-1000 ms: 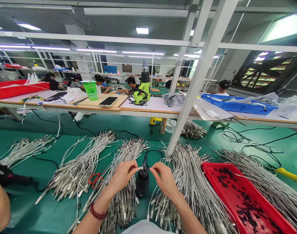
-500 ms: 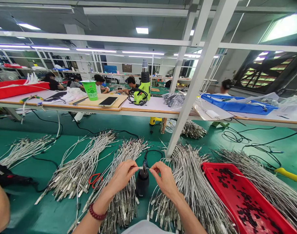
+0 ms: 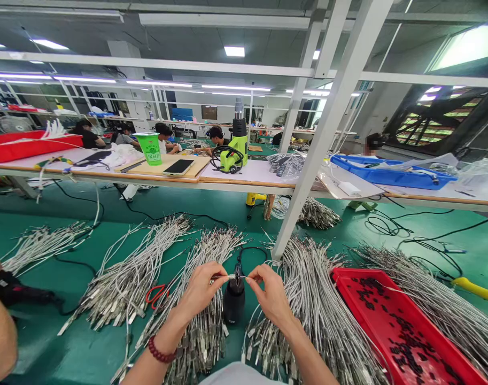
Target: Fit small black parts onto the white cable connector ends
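My left hand [image 3: 203, 289] pinches one end of a short cable [image 3: 232, 276] between thumb and fingertips. On its other side my right hand [image 3: 271, 295] pinches the far end, so the cable is stretched level across the metal nozzle of a black heat gun [image 3: 233, 307]. The heat gun stands upright on the green bench, its cord running away behind. Whether the cable touches the nozzle I cannot tell. Bundles of grey cables with metal plugs lie on both sides, one bundle [image 3: 203, 331] under my left forearm and another [image 3: 316, 299] beside my right.
A red tray [image 3: 382, 321] of small black pieces lies at right. Red-handled scissors [image 3: 157, 295] rest at left. A co-worker's arm [image 3: 1, 331] is at the left edge near a black tool [image 3: 23, 291]. A white post [image 3: 308, 182] and shelf stand ahead, holding a green heat gun [image 3: 239, 144].
Both hands stay almost still over the heat gun, with the cable held across its nozzle. My left fingers have shifted very slightly.
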A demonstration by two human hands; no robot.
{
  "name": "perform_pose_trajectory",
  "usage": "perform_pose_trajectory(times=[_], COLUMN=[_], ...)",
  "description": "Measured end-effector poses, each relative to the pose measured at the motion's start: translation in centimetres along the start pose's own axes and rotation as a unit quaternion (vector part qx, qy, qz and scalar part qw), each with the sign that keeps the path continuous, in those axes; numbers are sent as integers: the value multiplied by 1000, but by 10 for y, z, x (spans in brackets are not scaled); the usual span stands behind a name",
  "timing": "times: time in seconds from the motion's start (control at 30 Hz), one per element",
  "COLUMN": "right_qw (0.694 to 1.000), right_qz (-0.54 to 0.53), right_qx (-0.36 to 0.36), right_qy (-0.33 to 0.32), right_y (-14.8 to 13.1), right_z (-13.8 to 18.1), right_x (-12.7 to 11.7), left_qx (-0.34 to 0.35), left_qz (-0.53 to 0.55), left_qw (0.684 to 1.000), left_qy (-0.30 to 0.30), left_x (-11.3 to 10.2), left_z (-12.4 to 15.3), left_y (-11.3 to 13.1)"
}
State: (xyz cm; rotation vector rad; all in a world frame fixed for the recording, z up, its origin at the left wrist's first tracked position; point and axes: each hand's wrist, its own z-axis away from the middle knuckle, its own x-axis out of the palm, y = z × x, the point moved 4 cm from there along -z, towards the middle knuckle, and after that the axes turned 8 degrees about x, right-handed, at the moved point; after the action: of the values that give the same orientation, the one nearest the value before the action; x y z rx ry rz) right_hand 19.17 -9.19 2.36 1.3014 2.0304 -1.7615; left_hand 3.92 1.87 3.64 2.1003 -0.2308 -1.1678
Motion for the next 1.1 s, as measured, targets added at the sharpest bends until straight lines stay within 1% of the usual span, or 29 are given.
perform_pose_trajectory(times=[0.2, 0.4, 0.5, 0.6, 0.7, 0.8, 0.87, 1.0, 1.1], right_qw=[999, 998, 999, 999, 1000, 1000, 1000, 999, 998], right_qz=[27, 51, 42, 26, 11, 2, -5, -22, -31], right_qx=[3, 7, -1, -14, -23, -27, -29, -38, -54], right_qy=[-18, -25, -21, -13, -3, 1, -3, 14, 19], right_y=[3, -3, -15, -32, -49, -63, -71, -82, -90], right_z=[1, 7, 12, 19, 25, 32, 37, 47, 53], right_x=[3, 2, -4, -12, -22, -27, -27, -23, -19], left_qx=[-3, -28, -35, -39, -45, -65, -78, -85, -87], left_qz=[-49, -55, -21, 54, 121, 149, 136, 67, 54], left_qw=[998, 997, 998, 995, 988, 981, 980, 980, 972], left_qy=[-30, -43, -54, -69, -85, -108, -124, -168, -210], left_x=[0, -2, -4, -9, -18, -29, -37, -50, -57], left_z=[3, 8, 13, 20, 32, 47, 59, 85, 103], left_y=[1, 5, 8, 15, 25, 32, 34, 36, 39])
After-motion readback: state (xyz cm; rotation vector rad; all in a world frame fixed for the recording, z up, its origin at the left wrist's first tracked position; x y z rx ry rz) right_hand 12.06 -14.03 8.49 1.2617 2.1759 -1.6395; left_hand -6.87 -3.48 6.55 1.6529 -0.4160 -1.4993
